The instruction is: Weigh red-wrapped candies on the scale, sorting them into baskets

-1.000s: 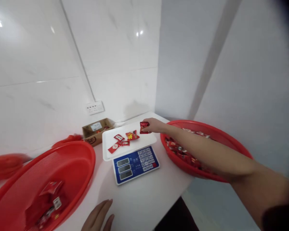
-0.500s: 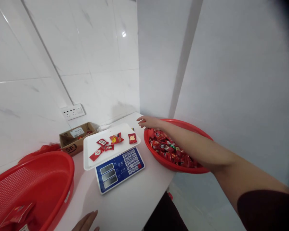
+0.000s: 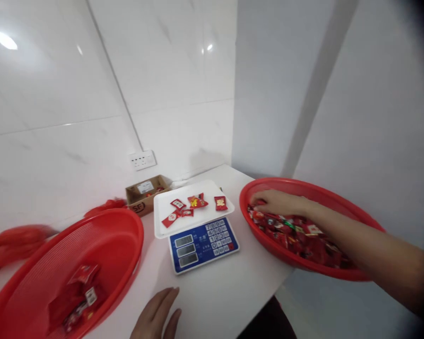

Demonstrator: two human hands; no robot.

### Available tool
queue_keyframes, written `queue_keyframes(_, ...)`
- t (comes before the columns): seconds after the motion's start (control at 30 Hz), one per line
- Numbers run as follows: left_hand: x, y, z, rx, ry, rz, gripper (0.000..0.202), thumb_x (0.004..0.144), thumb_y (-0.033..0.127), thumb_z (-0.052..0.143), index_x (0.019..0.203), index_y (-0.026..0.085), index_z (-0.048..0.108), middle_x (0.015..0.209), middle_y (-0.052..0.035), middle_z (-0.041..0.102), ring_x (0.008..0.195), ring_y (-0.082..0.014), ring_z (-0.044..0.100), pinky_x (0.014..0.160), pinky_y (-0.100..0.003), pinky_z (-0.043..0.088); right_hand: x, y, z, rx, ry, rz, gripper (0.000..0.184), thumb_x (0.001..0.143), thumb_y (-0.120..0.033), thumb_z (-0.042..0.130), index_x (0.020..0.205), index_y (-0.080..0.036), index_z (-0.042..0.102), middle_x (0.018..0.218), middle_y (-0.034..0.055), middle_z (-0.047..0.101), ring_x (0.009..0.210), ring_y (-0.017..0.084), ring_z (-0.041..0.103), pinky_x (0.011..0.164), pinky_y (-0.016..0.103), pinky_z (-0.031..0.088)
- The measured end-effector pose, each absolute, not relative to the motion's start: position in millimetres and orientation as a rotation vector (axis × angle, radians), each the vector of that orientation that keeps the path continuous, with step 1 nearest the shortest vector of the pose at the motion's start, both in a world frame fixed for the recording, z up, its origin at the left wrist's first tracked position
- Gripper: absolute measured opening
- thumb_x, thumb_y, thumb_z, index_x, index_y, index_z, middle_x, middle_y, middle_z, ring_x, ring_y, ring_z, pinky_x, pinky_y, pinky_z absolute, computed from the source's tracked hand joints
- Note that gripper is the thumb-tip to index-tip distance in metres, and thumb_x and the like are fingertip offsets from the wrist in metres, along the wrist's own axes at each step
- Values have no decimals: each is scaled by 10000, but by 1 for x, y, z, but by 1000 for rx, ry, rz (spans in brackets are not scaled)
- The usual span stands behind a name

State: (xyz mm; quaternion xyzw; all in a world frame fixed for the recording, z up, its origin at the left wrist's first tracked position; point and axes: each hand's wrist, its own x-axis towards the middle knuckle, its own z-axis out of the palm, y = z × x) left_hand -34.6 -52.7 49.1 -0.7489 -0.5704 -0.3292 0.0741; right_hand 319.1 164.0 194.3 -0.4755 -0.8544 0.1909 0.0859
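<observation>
My right hand (image 3: 282, 203) is inside the red basket (image 3: 325, 200) on the right, fingers bent down onto the heap of red-wrapped candies (image 3: 293, 235). Whatever its fingertips hold is hidden. My left hand (image 3: 159, 315) hovers over the table's near side with fingers apart and nothing in it. Between the hands stands a blue digital scale (image 3: 203, 245) with a white tray (image 3: 205, 217). Several small red packets lie on that tray, among them a red-and-yellow packet (image 3: 197, 201) and a single packet (image 3: 220, 203) toward its right end.
A second red basket (image 3: 127, 235) at left holds a few red packets (image 3: 85, 273). Behind it are red mesh bags (image 3: 17, 242) and a small cardboard box (image 3: 144, 202) against the tiled wall. A power socket (image 3: 142, 160) is mounted above. The white table (image 3: 226, 287) ends at front right.
My right hand has gone from above the basket's far left rim down into the candies. More of my left hand shows. The view has swung left, showing more of the left basket.
</observation>
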Motion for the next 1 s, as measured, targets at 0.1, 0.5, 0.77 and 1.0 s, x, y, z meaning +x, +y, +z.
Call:
queue_keyframes(0.1,-33,-56,66,-2303,-1666,-816,326,846,360,495,1148,249,548,1018,-37,682,910,-153,658,763,-207,552,304,129,196,-1402,-2551,558,291,783,-351,449,971,-212,622,985,50,666,875,225,609,774,336,463)
queue_keyframes(0.5,-30,-79,78,-2254,-1901,-774,285,857,294,479,1123,224,552,1020,-62,672,928,-166,644,775,-255,555,307,85,132,-1737,-2023,410,502,748,-541,388,1044,-203,612,1139,74,624,1070,287,547,913,421,424)
queue_keyframes(0.77,-26,-77,76,-2291,-1888,-766,296,857,288,479,1143,230,531,1031,-54,666,935,-162,638,778,-261,555,324,91,123,-1758,-1960,243,534,768,-563,360,1075,-193,592,1079,100,642,1010,289,566,876,430,432)
queue_keyframes(1.0,-24,-72,77,-2293,-1878,-725,284,859,293,475,1129,228,537,1018,-54,670,918,-160,646,762,-257,561,330,96,110,-1766,-1952,165,573,772,-572,327,1074,-166,595,1063,118,643,1032,302,544,894,442,417)
